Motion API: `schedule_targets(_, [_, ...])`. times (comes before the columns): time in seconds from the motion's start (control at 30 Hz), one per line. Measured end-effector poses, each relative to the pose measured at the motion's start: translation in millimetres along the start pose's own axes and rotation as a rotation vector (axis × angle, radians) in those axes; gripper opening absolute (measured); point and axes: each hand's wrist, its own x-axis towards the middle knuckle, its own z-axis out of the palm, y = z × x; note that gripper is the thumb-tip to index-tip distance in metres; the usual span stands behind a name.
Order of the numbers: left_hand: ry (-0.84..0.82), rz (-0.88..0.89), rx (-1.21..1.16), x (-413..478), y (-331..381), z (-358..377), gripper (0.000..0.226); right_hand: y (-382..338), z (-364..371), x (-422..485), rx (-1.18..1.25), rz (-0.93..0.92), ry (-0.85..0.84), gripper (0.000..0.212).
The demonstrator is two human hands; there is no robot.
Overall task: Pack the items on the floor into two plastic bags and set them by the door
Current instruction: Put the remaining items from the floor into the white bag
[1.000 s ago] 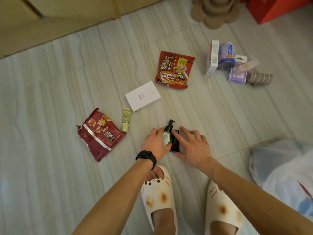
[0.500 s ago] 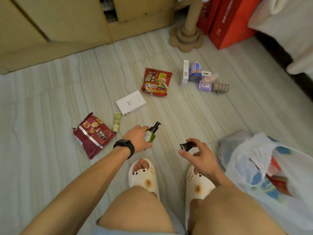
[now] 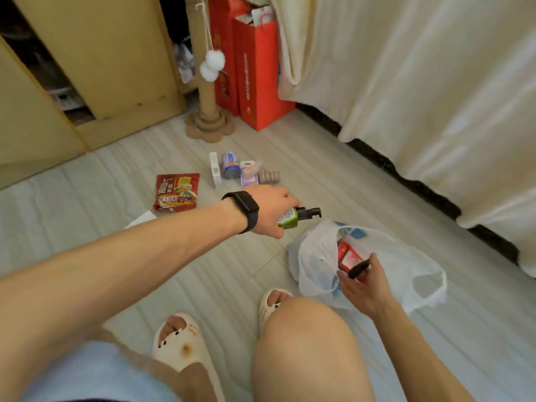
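Note:
My left hand (image 3: 271,210) grips a green pump bottle (image 3: 293,217), held sideways just above and left of the white plastic bag (image 3: 319,253). The bag lies open on the floor with a red packet (image 3: 348,256) and blue items inside. My right hand (image 3: 365,282) holds a small black object (image 3: 359,268) over the bag's opening. On the floor beyond lie a red noodle packet (image 3: 177,191), a white box (image 3: 142,220) partly hidden by my left arm, and a cluster of small items: a white carton (image 3: 215,169), a blue roll (image 3: 230,165) and a purple pack (image 3: 249,175).
A cardboard scratching post (image 3: 207,111) with hanging pompoms and red paper bags (image 3: 255,79) stand at the back. A wooden cabinet (image 3: 116,59) is at the left, a cream curtain (image 3: 420,97) at the right. My slippered feet are near the bag.
Both hands swung right towards the plastic bag, carrying the green bottle and the black object. The view turned right, so the dark red snack packet and small tube are out of sight.

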Motion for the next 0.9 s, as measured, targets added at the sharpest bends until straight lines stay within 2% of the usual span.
schedule_targets(0.1, [-0.003, 0.074, 0.006, 29, 44, 9, 0.063, -5, 4, 7, -0.012, 0.015, -0.027, 0.07])
schedule_targets(0.2, [0.004, 0.068, -0.161, 49, 83, 37, 0.068, -3, -2, 5, -0.061, -0.083, -0.015, 0.076])
schedule_targets(0.27, [-0.008, 0.091, -0.222, 57, 105, 58, 0.07, -1, -9, -1, -0.06, -0.131, -0.083, 0.078])
schedule_targets(0.33, [-0.022, 0.152, -0.213, 63, 124, 76, 0.073, 0, -19, -10, -0.161, -0.184, -0.124, 0.066])
schedule_targets(0.43, [-0.016, 0.237, -0.264, 71, 146, 93, 0.069, 5, -41, -14, -0.339, -0.308, -0.031, 0.037])
schedule_targets(0.53, [0.03, 0.271, -0.297, 80, 155, 102, 0.072, -1, -59, -11, -0.435, -0.375, 0.07, 0.024])
schedule_targets(0.6, [0.031, 0.257, -0.171, 85, 150, 108, 0.08, -7, -63, -7, -0.471, -0.439, 0.172, 0.02])
schedule_targets(0.7, [-0.091, 0.2, 0.162, 93, 130, 117, 0.077, -20, -60, 11, -0.545, -0.531, 0.296, 0.016])
schedule_targets(0.8, [-0.253, 0.138, 0.45, 97, 114, 118, 0.063, -32, -45, 33, -0.642, -0.53, 0.32, 0.017])
schedule_targets(0.9, [-0.321, 0.131, 0.622, 96, 101, 110, 0.053, -33, -29, 54, -0.653, -0.459, 0.29, 0.018])
